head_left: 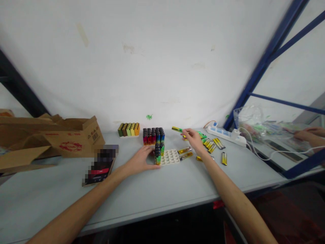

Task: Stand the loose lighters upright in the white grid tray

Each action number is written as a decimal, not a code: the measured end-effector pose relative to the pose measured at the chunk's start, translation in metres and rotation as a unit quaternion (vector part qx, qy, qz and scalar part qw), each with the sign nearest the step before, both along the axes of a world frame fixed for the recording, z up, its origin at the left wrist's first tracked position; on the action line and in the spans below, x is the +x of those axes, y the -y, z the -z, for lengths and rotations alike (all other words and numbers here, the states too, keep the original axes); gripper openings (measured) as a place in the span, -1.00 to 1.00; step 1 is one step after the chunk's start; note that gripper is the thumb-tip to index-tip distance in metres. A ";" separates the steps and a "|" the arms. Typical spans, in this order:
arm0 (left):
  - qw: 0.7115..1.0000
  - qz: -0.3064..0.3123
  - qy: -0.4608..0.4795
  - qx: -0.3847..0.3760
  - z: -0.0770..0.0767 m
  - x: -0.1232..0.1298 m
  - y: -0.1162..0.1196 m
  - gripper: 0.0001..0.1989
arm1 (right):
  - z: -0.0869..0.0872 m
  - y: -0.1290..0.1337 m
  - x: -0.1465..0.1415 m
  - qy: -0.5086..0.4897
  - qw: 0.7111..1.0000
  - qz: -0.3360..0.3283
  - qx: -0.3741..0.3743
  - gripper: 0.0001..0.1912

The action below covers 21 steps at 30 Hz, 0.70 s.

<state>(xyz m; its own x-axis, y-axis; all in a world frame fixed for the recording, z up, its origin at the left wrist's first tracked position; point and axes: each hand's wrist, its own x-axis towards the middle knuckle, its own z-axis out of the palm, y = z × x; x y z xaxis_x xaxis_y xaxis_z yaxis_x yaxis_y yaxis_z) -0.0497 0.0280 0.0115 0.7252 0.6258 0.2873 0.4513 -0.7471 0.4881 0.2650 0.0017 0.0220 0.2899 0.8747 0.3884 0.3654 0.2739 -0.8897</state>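
Note:
My left hand (141, 161) is curved round the left end of a white tray (170, 157) with round holes, thumb along its front edge and fingertips behind. At that end stand several upright lighters (157, 155) in shiny green, yellow and blue with dark tops; the tray's right part shows bare holes. My right hand (192, 138) is right of the tray, fingertips pinched at the end of a green and gold lighter (177, 129). Below that hand and beside the tray lie loose gold lighters (186, 156). More yellow lighters (210, 145) lie scattered to its right.
Behind stand a tray of red, purple and blue lighters (153, 136) and one of green to orange lighters (129, 129). At left are a cardboard box (73, 137) and a pixelated phone (101, 166). A power strip (226, 135) with cables and a blue rack post (256, 78) are right.

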 end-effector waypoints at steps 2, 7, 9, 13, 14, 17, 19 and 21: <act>1.000 0.001 0.003 0.004 0.000 0.000 0.000 -0.32 | -0.006 0.003 -0.003 -0.090 0.996 -0.012 0.024 -0.53; 1.000 0.004 -0.004 0.017 0.001 -0.001 -0.001 -0.33 | -0.015 0.008 -0.014 -0.246 0.966 -0.069 0.040 -0.55; 1.000 0.000 -0.006 0.020 0.002 -0.001 -0.002 -0.31 | -0.016 0.011 -0.019 -0.273 0.954 -0.119 0.029 -0.55; 1.000 -0.004 -0.005 0.024 0.002 -0.001 -0.002 -0.29 | -0.014 0.015 -0.033 -0.227 0.957 -0.180 0.023 -0.58; 1.000 -0.001 -0.002 0.026 0.002 -0.001 -0.002 -0.29 | -0.013 0.015 -0.037 -0.217 0.957 -0.190 0.020 -0.59; 0.999 0.004 0.000 0.032 0.002 -0.001 -0.002 -0.29 | -0.012 0.017 -0.044 -0.233 0.947 -0.220 -0.002 -0.57; 0.999 0.001 0.000 0.032 0.002 -0.001 -0.002 -0.29 | -0.012 0.016 -0.045 -0.259 0.936 -0.239 -0.021 -0.53; 0.999 -0.001 0.000 0.032 0.002 -0.001 -0.002 -0.29 | -0.012 0.015 -0.045 -0.269 0.929 -0.250 -0.040 -0.48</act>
